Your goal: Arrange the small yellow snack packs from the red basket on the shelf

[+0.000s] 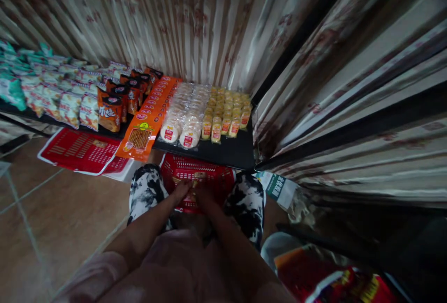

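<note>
A red plastic basket [195, 159] sits between my knees, below the shelf's front edge. Both my hands are down inside it, close together and in dim light. My left hand [182, 190] has its fingers closed round the side of a small yellowish packet [194, 184]. From the other side my right hand [203, 194] meets it, fingers curled and partly in shadow. Another small light-coloured packet [200, 175] lies in the basket just beyond my fingers. What else is under my hands is hidden.
A black shelf [223, 154] carries yellow packaged cakes [226, 119], round white packs [181, 121], an orange snack strip [145, 131], black-orange bags [111, 112] and white bags [70, 103]. A red bag [82, 151] lies below left. Curtains [195, 19] hang behind; packaging [279, 189] stands right.
</note>
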Tool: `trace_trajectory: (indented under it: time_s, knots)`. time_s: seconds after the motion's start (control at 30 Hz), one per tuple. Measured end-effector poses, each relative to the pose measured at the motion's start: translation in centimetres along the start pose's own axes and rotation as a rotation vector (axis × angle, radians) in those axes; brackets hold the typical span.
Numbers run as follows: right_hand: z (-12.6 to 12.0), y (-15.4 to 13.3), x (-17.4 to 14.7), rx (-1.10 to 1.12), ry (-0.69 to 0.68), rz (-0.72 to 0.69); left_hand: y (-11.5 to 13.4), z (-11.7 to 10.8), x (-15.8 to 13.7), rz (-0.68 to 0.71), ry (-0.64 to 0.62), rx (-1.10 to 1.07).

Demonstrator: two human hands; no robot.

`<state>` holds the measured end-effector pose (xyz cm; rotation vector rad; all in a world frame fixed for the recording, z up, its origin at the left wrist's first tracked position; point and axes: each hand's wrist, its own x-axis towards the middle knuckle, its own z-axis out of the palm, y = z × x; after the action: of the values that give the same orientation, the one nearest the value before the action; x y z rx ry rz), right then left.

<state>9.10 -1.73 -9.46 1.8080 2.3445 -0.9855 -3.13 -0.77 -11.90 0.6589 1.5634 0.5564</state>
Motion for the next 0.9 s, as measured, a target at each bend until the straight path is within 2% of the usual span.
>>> trace_trajectory:
  time_s: [0.1,0.17,0.3,0.43,0.63,0.77,0.9]
  knots:
    - [-0.4,-0.7,-0.5,-0.099,-0.08,-0.049,0.2,0.0,-0.5,-0.01,0.004,-0.053]
    - [-0.6,-0.9,-0.7,-0.133,-0.087,-0.063,0.3,0.0,-0.8,-0.018,-0.002,-0.088]
    - [-1.2,-1.0,-1.1,-0.107,-0.051,-0.102,0.6,0.1,-1.4,-0.036,-0.023,-0.145]
    - [-1.6,-0.7,-1.6,-0.02,0.068,-0.126,1.1,-0.2,-1.8,-0.063,-0.026,-0.194]
    - [-0.7,1.1,-1.6,0.195,0.362,0.086,1.9,-0.8,-2.5,-0.056,-0.063,-0.254]
    - [0.2,2.0,-1.1,0.491,0.398,0.162,1.8,-0.6,-2.9,-0.062,-0.121,-0.342]
    - [1.2,1.9,-0.7,0.629,0.424,0.183,1.6,0.0,-3.4,-0.043,-0.132,-0.392]
